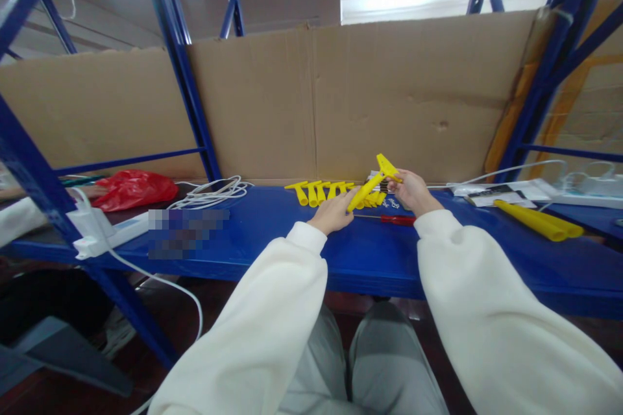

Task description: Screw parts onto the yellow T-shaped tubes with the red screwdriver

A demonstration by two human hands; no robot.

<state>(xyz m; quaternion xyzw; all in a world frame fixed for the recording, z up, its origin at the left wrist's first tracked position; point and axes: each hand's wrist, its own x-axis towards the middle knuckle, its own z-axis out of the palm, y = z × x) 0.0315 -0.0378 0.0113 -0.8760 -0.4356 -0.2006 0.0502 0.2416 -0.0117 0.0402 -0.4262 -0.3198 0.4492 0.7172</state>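
Note:
Both my hands hold one yellow plastic scraper (pixel 366 192) with a T-shaped head, tilted above the blue shelf. My left hand (pixel 335 211) is closed round the lower end of its handle. Up by the head, my right hand (pixel 411 191) has its fingers closed on the scraper's right side; the fingertips are partly hidden. Behind the hands lies a row of several similar yellow scrapers (pixel 318 193), partly covered by my left hand. A screwdriver with a red handle (pixel 396 220) rests below the held piece. Small metal parts (pixel 392 204) lie near it, too small to name.
Two long yellow tapered pieces (pixel 535 219) lie at the right beside papers (pixel 503 195) and a white power strip (pixel 594 198). Leftward are coiled white cable (pixel 214 194), a red plastic bag (pixel 139 189) and another person's sleeve (pixel 22 220). Cardboard (pixel 389 97) stands behind, between blue posts.

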